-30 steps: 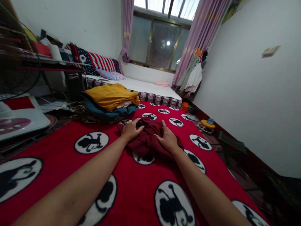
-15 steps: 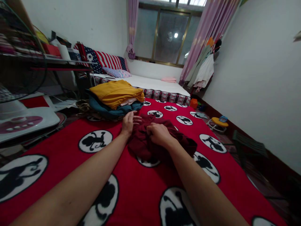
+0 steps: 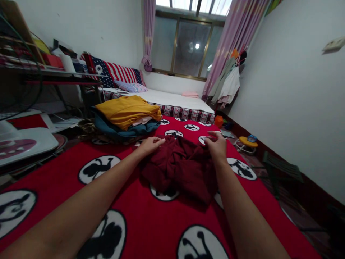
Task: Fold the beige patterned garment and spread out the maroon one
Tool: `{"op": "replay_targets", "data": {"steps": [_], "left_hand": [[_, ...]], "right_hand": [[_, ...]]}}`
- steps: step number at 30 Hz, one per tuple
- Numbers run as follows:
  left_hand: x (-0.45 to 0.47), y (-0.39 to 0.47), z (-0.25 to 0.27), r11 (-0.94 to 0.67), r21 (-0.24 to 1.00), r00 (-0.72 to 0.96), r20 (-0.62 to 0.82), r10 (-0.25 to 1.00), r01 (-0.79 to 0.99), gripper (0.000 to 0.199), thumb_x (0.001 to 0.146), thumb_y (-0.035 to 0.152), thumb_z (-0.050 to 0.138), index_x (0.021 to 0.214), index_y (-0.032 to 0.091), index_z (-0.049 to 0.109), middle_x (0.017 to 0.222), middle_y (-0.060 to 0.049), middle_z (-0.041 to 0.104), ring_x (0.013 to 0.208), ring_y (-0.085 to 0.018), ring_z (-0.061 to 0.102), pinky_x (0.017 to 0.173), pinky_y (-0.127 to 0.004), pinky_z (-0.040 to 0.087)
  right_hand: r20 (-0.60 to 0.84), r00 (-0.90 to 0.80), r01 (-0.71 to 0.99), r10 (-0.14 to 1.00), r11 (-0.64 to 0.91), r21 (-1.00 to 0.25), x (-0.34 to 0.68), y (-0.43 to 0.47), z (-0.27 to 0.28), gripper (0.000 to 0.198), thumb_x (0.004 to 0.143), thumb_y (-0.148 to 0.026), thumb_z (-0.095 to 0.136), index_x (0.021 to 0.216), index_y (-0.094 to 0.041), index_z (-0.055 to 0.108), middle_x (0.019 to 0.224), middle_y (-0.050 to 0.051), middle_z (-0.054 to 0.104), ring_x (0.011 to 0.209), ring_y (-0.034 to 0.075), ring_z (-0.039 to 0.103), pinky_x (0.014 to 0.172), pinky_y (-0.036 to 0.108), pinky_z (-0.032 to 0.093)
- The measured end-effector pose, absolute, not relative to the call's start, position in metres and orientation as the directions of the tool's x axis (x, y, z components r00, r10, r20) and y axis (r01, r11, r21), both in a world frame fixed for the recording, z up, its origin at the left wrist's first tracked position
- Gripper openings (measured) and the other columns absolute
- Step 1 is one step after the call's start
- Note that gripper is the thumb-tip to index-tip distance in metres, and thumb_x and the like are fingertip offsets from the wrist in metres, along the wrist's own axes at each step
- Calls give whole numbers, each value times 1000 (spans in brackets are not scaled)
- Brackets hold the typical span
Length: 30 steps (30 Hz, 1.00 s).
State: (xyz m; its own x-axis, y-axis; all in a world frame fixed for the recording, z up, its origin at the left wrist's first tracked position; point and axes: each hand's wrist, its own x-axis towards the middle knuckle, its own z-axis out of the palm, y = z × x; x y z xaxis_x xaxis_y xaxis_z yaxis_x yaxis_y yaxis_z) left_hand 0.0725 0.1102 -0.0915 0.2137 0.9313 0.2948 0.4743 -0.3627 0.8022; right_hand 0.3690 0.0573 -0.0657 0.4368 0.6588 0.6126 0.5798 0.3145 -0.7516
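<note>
A crumpled dark red garment (image 3: 179,167) lies on the red blanket (image 3: 151,223), which is patterned with black monkey-like figures in white circles. At the garment's upper left edge, the fingers of my left hand (image 3: 151,146) are pinched together on the cloth. My right hand (image 3: 217,146) is at the upper right edge, its thumb and fingers apart, with no cloth visibly gripped. Beyond my left hand is a pile of clothes, with a mustard yellow garment (image 3: 126,109) on top of a teal one (image 3: 113,131).
A white-covered bed (image 3: 167,95) stands below the window at the back. To the left are a cluttered desk (image 3: 72,77) and a white fan base (image 3: 32,144). On the right side are a yellow stool (image 3: 246,142), a dark folding chair (image 3: 283,167) and hanging clothes (image 3: 229,86).
My right hand has moved from the garment's middle to its right edge, and its fingers have opened. The garment lies more spread out. My view has shifted slightly.
</note>
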Motion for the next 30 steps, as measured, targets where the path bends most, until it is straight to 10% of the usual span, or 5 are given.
{"op": "replay_targets", "data": {"steps": [8, 15, 19, 23, 30], "left_hand": [[66, 86, -64, -496, 808, 583, 245, 774, 319, 25, 60, 27, 72, 82, 16, 73, 75, -4, 73, 68, -22, 67, 61, -29, 51], [81, 63, -37, -324, 946, 468, 272, 841, 31, 30, 63, 34, 76, 85, 14, 70, 75, -7, 72, 65, -19, 67, 59, -27, 52], [78, 61, -24, -445, 895, 185, 432, 882, 33, 31, 70, 35, 70, 92, 13, 68, 82, -6, 72, 69, -16, 66, 62, -26, 53], [82, 61, -26, -540, 827, 171, 516, 839, 157, 27, 76, 34, 63, 93, 13, 69, 84, -7, 72, 77, -18, 67, 72, -30, 54], [107, 52, -67, -706, 516, 506, 493, 707, 485, 58, 71, 34, 73, 125, 19, 60, 131, -12, 57, 123, -27, 52, 107, -40, 40]], "right_hand": [[346, -477, 673, 808, 589, -447, 269, 19, -61, 107, 55, -23, 84, 148, -34, 33, 138, 7, 51, 109, 25, 60, 87, 36, 50], [323, -221, 825, 920, 352, -441, 260, 22, -56, 10, 74, -28, 69, 78, -18, 68, 74, 4, 66, 72, 21, 62, 65, 31, 47], [347, 247, 364, 905, 245, -899, 305, 37, -38, 11, 76, -30, 61, 80, -20, 61, 64, -2, 60, 58, 14, 58, 56, 25, 47], [216, 740, -158, 637, 476, -865, 365, 48, -31, 24, 77, -27, 58, 100, -27, 49, 91, -5, 61, 77, 9, 62, 71, 23, 50], [304, 537, 104, 787, 296, -949, 378, 50, -50, 38, 58, -31, 71, 92, -17, 63, 83, 2, 65, 78, 16, 61, 74, 31, 50]]}}
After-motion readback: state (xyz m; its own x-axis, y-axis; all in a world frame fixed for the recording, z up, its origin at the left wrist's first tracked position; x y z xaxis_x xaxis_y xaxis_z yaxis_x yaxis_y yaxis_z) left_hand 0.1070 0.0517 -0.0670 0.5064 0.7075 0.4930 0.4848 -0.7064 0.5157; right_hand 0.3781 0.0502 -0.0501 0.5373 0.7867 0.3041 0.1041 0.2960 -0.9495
